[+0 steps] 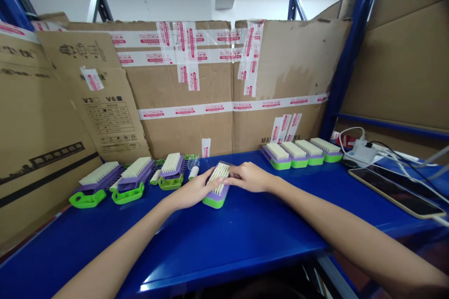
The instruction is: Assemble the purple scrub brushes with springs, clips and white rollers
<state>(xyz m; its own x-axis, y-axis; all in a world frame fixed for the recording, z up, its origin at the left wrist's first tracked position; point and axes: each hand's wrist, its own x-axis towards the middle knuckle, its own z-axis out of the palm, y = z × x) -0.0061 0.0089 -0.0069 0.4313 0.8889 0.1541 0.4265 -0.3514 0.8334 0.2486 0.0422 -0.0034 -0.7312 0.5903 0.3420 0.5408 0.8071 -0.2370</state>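
Note:
A scrub brush [214,199] with cream bristles, a purple body and a green base stands bristles-up in the middle of the blue shelf. My left hand [198,188] is closed round its left side, the thumb lying across the bristles. From the right, my right hand [249,177] has its fingers bent against the brush's far right edge, thumb at the bristles; whether it grips is partly hidden. A small white cylinder [193,173] and a bit of clear plastic [194,162] lie just beyond my left hand.
At left stand three brush sets with loose green parts [128,194]. Several assembled brushes [304,153] form a row at back right. A phone [396,191] and a charger with cables [363,152] are at far right. Taped cardboard [185,131] walls the back.

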